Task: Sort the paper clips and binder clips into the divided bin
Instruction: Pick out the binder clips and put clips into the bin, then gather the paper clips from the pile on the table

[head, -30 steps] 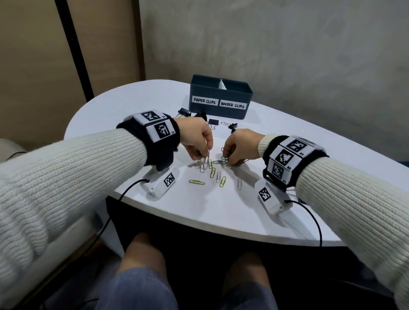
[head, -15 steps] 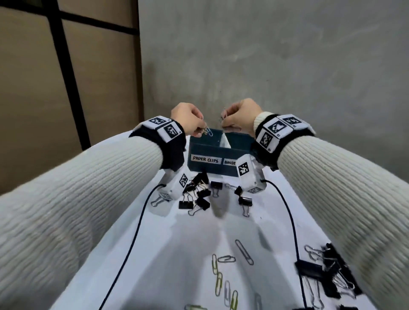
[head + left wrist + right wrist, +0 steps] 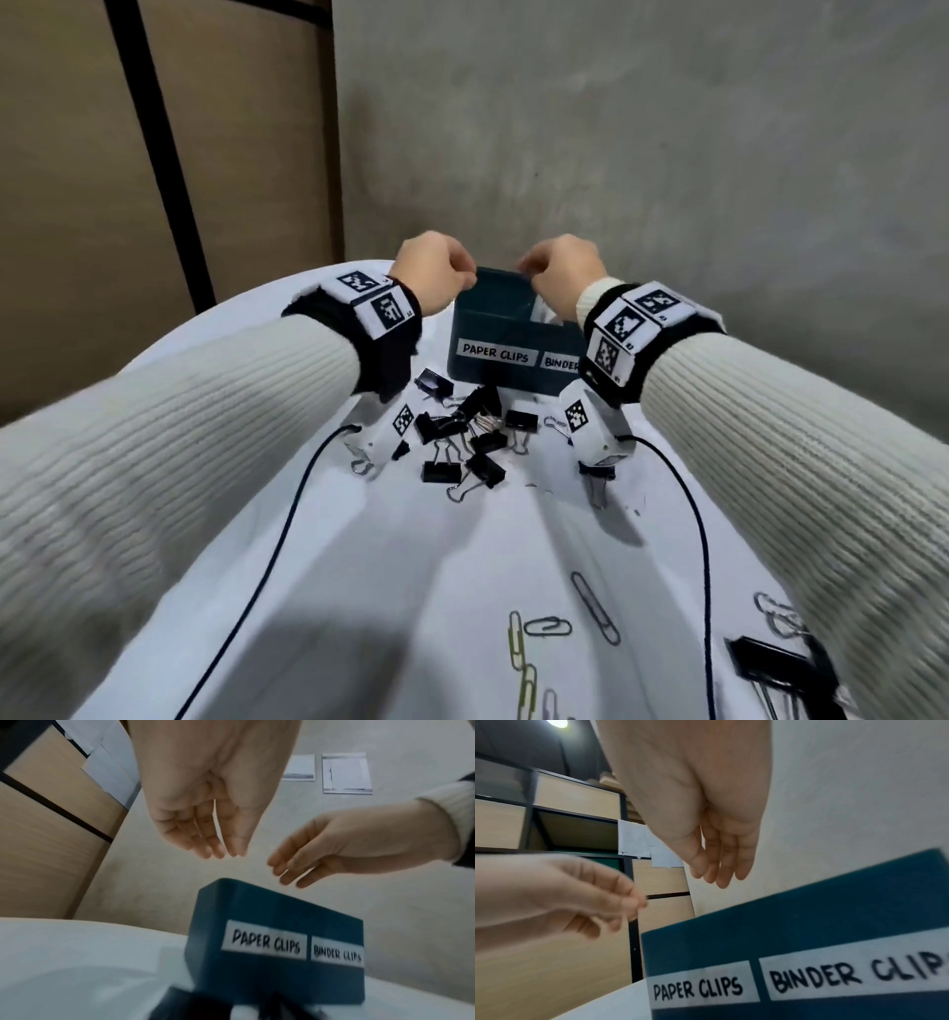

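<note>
The dark teal divided bin [image 3: 513, 329] [image 3: 257, 912] [image 3: 808, 923], labelled PAPER CLIPS on the left and BINDER CLIPS on the right, stands at the table's far side. Both hands hover just above its rim. My left hand [image 3: 468, 280] [image 3: 223, 852] is over the left end of the bin, fingers hanging relaxed and holding nothing. My right hand [image 3: 528, 272] [image 3: 718, 878] points its straight fingers down near the divider, also empty. Loose paper clips [image 3: 549, 627] lie on the near table. Black binder clips [image 3: 462, 437] are heaped in front of the bin. The inside of the bin is hidden.
More binder clips [image 3: 780, 663] lie at the near right of the white table [image 3: 359, 565]. Thin black cables [image 3: 272, 555] trail from both wrist units across the table. A grey wall stands right behind the bin, wooden panels to the left.
Both hands rose from the paper clip pile to the bin. Half a second ago each pinched paper clips above it; now the fingers are spread and no clips show in them.
</note>
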`<state>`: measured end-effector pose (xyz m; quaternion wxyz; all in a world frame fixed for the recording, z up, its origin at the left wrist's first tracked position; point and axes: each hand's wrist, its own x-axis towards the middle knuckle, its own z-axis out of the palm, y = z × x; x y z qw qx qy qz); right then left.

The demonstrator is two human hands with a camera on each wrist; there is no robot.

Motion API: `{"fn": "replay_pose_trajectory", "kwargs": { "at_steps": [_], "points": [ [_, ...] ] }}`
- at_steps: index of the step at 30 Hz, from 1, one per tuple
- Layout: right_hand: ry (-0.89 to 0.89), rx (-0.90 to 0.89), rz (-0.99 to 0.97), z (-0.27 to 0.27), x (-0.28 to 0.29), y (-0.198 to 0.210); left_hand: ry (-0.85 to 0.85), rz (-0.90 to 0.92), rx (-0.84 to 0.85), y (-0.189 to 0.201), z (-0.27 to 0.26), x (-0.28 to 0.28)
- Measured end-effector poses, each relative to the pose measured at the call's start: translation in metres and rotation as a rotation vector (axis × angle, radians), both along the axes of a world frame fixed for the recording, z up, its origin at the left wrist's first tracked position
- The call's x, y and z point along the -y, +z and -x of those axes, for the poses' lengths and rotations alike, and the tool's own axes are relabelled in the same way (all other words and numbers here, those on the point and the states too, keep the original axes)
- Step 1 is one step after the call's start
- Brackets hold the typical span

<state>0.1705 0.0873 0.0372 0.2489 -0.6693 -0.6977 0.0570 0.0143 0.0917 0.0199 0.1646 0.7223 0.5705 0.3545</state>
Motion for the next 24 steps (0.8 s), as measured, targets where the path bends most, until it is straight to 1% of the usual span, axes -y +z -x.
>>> {"fn": "replay_pose_trajectory", "kwargs": {
  "at_steps": [2,3,4,5,8,9,11,13,14,16,20,24],
  "points": [
    [0.023,0.042,-0.045,-0.003,0.018,0.002,-0.048,0.054,-0.102,-0.010,0.018,0.019],
    [0.046,0.075,-0.031,-0.004,0.032,0.003,-0.083,0.107,-0.196,-0.016,0.026,0.030],
    [0.075,0.112,0.028,-0.005,0.044,0.002,-0.116,0.157,-0.291,-0.023,0.031,0.039],
    [0.112,0.150,0.140,-0.006,0.061,0.000,-0.140,0.201,-0.368,-0.029,0.036,0.048],
    [0.230,0.275,0.620,-0.006,0.102,-0.010,-0.186,0.305,-0.519,-0.038,0.042,0.063],
    [0.251,0.318,0.744,-0.006,0.113,-0.015,-0.201,0.340,-0.568,-0.037,0.041,0.067],
    [0.271,0.375,0.886,-0.006,0.131,-0.025,-0.230,0.397,-0.692,-0.036,0.036,0.074],
    [0.275,0.368,0.946,-0.008,0.143,-0.034,-0.233,0.404,-0.845,-0.036,0.027,0.080],
    [0.266,0.344,0.963,-0.010,0.146,-0.038,-0.232,0.379,-0.892,-0.038,0.023,0.080],
    [0.249,0.305,0.988,-0.013,0.150,-0.042,-0.226,0.367,-0.923,-0.040,0.017,0.079],
    [0.237,0.288,1.002,-0.017,0.154,-0.045,-0.210,0.357,-0.988,-0.040,0.014,0.077],
    [0.232,0.277,1.011,-0.017,0.155,-0.046,-0.267,0.364,-1.111,-0.040,0.012,0.074]
  ]
}}
